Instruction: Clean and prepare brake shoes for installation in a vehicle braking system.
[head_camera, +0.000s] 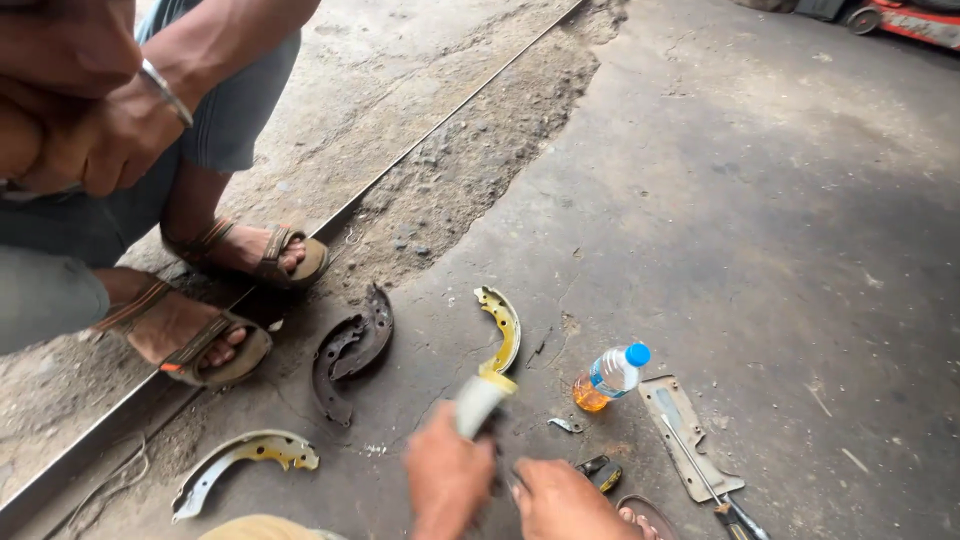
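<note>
Far left, another person squats on the concrete floor (760, 200) in sandals (215, 350), hands clasped over the knees, taking no part in the handling. Near that person's feet a pale brake shoe (243, 455) lies curved side up, and just right of it a dark, rusty pair of brake shoes (350, 350) rests overlapped. At the bottom centre the left hand (447, 480) is closed around a pale, blurred cylindrical object (478, 402), possibly a roll or a tube; what it is cannot be told. Its upper end touches the lower end of the yellow brake shoe (503, 330), whose long axis runs away from the wearer, arching up and slightly left. That shoe lies directly beyond the left hand, which is the nearer one. The right hand (565, 500) sits just beside it, fingers curled; whether its grip pinches anything cannot be told. Further right lie a bottle (608, 377) of amber liquid with a blue cap, a flat metal plate (685, 435) and a screwdriver (715, 490)
</note>
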